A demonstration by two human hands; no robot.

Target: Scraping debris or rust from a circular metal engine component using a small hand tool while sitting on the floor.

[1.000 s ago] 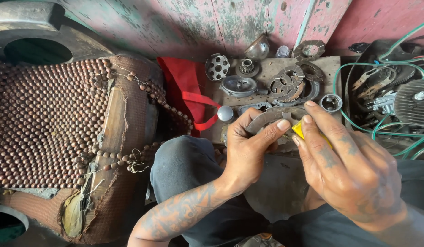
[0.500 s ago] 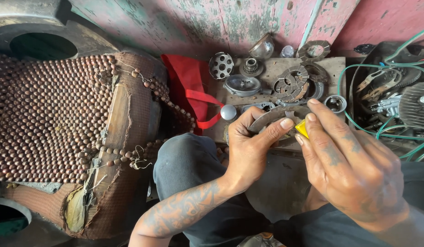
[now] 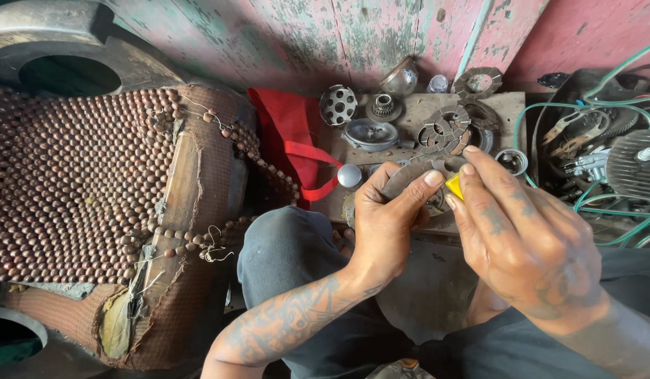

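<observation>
My left hand [image 3: 385,217] grips a flat, dark metal ring plate [image 3: 409,181] by its edge, thumb on top, held over my lap. My right hand [image 3: 521,238] is closed on a small yellow piece [image 3: 455,186] and presses it against the plate's right side. Most of the plate is hidden behind my fingers. Just beyond the hands, on a dirty board [image 3: 507,105], lie several round engine parts: a drilled hub [image 3: 337,104], a small gear [image 3: 384,107], a round cover [image 3: 370,133] and stacked notched ring plates [image 3: 444,130].
A worn seat covered in brown wooden beads [image 3: 72,189] fills the left side. A red cloth bag [image 3: 293,140] lies between it and the board. Green wires [image 3: 549,119] and a finned metal engine part [image 3: 637,165] sit at the right. A peeling painted wall [image 3: 304,35] stands behind.
The view has shifted slightly. Both hands stay on the ring plate, with the yellow piece held against the same spot.
</observation>
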